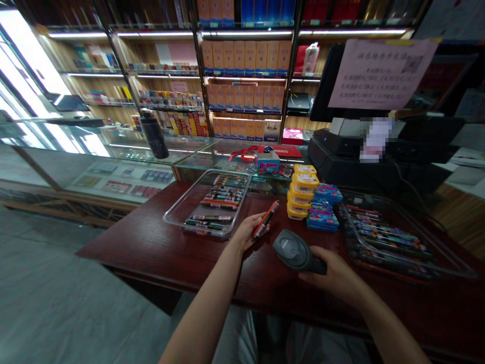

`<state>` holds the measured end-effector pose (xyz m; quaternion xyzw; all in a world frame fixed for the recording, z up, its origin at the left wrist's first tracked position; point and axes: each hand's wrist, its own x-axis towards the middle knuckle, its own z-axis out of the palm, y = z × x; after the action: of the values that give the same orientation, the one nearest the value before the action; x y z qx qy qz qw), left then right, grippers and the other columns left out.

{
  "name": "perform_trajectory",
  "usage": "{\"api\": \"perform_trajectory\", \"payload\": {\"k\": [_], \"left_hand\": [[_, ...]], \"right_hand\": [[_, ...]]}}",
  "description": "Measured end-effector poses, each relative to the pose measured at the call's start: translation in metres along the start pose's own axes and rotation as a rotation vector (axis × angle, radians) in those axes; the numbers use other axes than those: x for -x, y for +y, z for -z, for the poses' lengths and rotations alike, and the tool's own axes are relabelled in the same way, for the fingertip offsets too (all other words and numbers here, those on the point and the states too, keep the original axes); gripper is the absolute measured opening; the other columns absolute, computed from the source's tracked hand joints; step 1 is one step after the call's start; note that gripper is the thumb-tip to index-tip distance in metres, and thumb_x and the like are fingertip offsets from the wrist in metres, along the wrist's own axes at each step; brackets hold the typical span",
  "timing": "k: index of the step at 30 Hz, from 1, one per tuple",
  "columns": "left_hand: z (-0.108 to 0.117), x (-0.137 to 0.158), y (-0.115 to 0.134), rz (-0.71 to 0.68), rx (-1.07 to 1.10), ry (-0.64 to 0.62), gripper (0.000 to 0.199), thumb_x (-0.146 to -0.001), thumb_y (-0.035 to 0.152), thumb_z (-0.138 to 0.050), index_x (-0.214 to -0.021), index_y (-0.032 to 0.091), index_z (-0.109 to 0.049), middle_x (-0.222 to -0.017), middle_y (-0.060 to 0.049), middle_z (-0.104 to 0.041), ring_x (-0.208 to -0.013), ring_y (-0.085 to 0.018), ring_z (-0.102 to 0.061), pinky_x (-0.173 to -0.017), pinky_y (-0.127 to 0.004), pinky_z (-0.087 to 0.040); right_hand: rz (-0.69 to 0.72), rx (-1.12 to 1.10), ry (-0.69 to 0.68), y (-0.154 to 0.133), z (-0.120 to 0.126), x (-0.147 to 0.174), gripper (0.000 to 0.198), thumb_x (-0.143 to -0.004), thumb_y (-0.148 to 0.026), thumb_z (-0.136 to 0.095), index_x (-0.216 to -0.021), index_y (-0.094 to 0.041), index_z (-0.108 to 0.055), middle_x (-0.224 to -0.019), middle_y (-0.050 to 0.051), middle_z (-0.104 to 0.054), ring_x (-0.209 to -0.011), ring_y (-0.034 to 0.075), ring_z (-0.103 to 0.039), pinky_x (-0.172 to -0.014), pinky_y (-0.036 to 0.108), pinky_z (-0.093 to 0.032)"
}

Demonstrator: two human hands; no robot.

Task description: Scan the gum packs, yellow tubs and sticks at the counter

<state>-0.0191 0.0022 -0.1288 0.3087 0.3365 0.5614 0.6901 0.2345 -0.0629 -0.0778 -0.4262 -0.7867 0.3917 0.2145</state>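
Note:
My left hand (252, 231) is closed around a slim stick-shaped packet (266, 221) with a red and dark printed wrapper, held at a slant above the brown table. In my right hand (329, 270) is a grey handheld barcode scanner (293, 250), gripped by its handle, its head toward the packet but apart from it. To the left lies a clear plastic tray (175, 206) with several similar stick packets (223, 196) in it. Another clear tray (452, 263) of such packets stands on the right.
Yellow-lidded tubs (303, 189) are stacked beside blue packets (323, 210) behind the scanner. A small blue and pink box (267, 163) sits on the glass counter (197, 156), as does a black bottle (154, 135). A monitor (326, 83) with a paper notice rises at right.

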Motion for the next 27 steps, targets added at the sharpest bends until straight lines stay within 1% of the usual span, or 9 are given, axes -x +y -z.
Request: {"api": "perform_trajectory", "payload": {"k": [3, 7, 10, 13, 17, 20, 23, 25, 27], "left_hand": [[-0.001, 0.001, 0.001, 0.008, 0.01, 0.01, 0.035, -0.083, 0.012, -0.057, -0.117, 0.007, -0.059, -0.08, -0.009, -0.068, -0.061, -0.01, -0.064, -0.063, -0.019, -0.055], [-0.003, 0.003, 0.003, 0.004, 0.002, 0.017, 0.034, -0.079, 0.013, -0.063, -0.113, 0.009, -0.062, -0.08, -0.007, -0.067, -0.064, -0.009, -0.064, -0.064, -0.017, -0.053], [-0.004, 0.005, 0.003, -0.028, -0.036, 0.02, 0.039, -0.073, 0.014, -0.07, -0.111, 0.01, -0.063, -0.08, -0.006, -0.067, -0.063, -0.007, -0.062, -0.062, -0.015, -0.051], [-0.009, 0.007, 0.002, -0.121, -0.107, 0.026, 0.046, -0.067, 0.018, -0.076, -0.111, 0.011, -0.064, -0.081, -0.005, -0.066, -0.063, -0.007, -0.06, -0.06, -0.015, -0.049], [-0.022, 0.013, 0.002, -0.292, -0.229, 0.035, 0.057, -0.066, 0.029, -0.077, -0.118, 0.014, -0.061, -0.094, -0.007, -0.066, -0.064, -0.009, -0.059, -0.054, -0.019, -0.048], [-0.041, 0.017, 0.006, -0.36, -0.369, 0.021, 0.06, -0.07, 0.035, -0.072, -0.125, 0.014, -0.056, -0.084, -0.005, -0.065, -0.055, -0.007, -0.053, -0.044, -0.017, -0.04], [-0.071, 0.015, 0.01, -0.367, -0.479, -0.073, 0.06, -0.074, 0.037, -0.068, -0.128, 0.014, -0.054, -0.075, -0.004, -0.064, -0.05, -0.006, -0.048, -0.041, -0.016, -0.034], [-0.096, 0.009, 0.011, -0.355, -0.508, -0.183, 0.058, -0.075, 0.035, -0.068, -0.127, 0.015, -0.055, -0.086, -0.007, -0.067, -0.054, -0.007, -0.05, -0.045, -0.017, -0.037], [-0.122, 0.0, 0.008, -0.361, -0.545, -0.304, 0.053, -0.074, 0.03, -0.068, -0.125, 0.017, -0.058, -0.101, -0.01, -0.067, -0.067, -0.012, -0.057, -0.058, -0.02, -0.045]], "right_hand": [[-0.015, 0.17, 0.078, 0.006, 0.003, -0.008, 0.044, -0.071, -0.046, -0.066, -0.106, -0.02, -0.063, -0.101, 0.006, -0.07, -0.092, 0.023, -0.063, -0.077, 0.031, -0.047], [-0.032, 0.562, 0.218, 0.027, 0.004, -0.024, 0.041, -0.078, -0.047, -0.059, -0.113, -0.025, -0.059, -0.101, 0.006, -0.07, -0.088, 0.026, -0.065, -0.073, 0.035, -0.047], [0.027, 0.767, 0.283, 0.047, 0.002, -0.034, 0.042, -0.084, -0.042, -0.054, -0.12, -0.021, -0.054, -0.107, 0.009, -0.068, -0.094, 0.025, -0.064, -0.075, 0.035, -0.046], [0.041, 0.84, 0.34, 0.061, -0.001, -0.04, 0.043, -0.085, -0.038, -0.053, -0.123, -0.019, -0.052, -0.108, 0.009, -0.066, -0.096, 0.024, -0.063, -0.077, 0.033, -0.046], [-0.013, 0.817, 0.389, 0.064, -0.002, -0.043, 0.042, -0.084, -0.038, -0.053, -0.121, -0.02, -0.052, -0.106, 0.008, -0.066, -0.094, 0.023, -0.062, -0.076, 0.032, -0.044], [-0.026, 0.78, 0.369, 0.061, 0.0, -0.044, 0.042, -0.083, -0.038, -0.055, -0.121, -0.02, -0.052, -0.105, 0.008, -0.066, -0.096, 0.022, -0.061, -0.077, 0.031, -0.043], [-0.036, 0.768, 0.373, 0.057, 0.002, -0.044, 0.043, -0.083, -0.039, -0.055, -0.122, -0.021, -0.051, -0.104, 0.007, -0.066, -0.095, 0.022, -0.061, -0.077, 0.031, -0.043], [-0.043, 0.762, 0.38, 0.054, 0.004, -0.044, 0.043, -0.082, -0.04, -0.054, -0.121, -0.022, -0.051, -0.102, 0.006, -0.066, -0.093, 0.022, -0.062, -0.076, 0.031, -0.043], [-0.047, 0.75, 0.382, 0.053, 0.005, -0.045, 0.04, -0.083, -0.04, -0.053, -0.119, -0.023, -0.054, -0.1, 0.005, -0.067, -0.093, 0.022, -0.062, -0.076, 0.03, -0.044]]}}
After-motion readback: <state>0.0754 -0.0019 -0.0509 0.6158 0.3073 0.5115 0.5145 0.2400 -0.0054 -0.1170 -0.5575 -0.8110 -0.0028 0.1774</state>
